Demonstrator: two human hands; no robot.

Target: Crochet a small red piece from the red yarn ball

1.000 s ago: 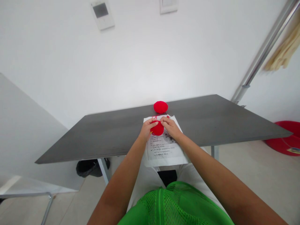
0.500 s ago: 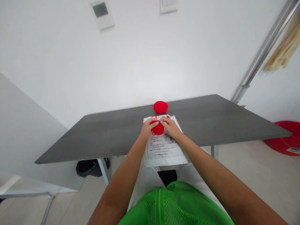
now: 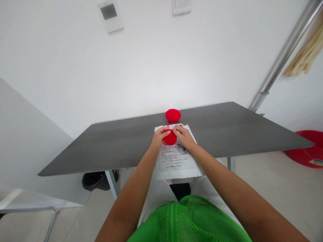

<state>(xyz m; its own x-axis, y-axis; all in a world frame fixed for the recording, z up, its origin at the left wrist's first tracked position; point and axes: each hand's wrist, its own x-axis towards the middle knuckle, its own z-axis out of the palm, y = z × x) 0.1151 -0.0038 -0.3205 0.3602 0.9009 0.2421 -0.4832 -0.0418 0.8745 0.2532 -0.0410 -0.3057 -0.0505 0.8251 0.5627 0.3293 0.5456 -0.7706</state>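
Observation:
A small rounded piece of red yarn work (image 3: 170, 138) is held between my two hands above a printed sheet (image 3: 176, 163). My left hand (image 3: 159, 137) pinches its left edge, with a small yellow bit showing below the fingers. At its upper right edge, the fingertips of my right hand (image 3: 183, 135) are pinched together; whether a tool is in them is too small to tell. Behind my hands lies a ball of red yarn (image 3: 173, 115), and loose red strands run between it and the piece.
The dark grey table (image 3: 121, 144) stands against a white wall. Below it on the left is a black bin (image 3: 94, 181). A red tub (image 3: 306, 153) is on the floor at the right, and pale gloves (image 3: 305, 57) hang near a metal pole (image 3: 280, 64).
My right fingertips have shifted very slightly along the top edge of the red piece. Both hands keep their grip, and the yarn ball stays in place.

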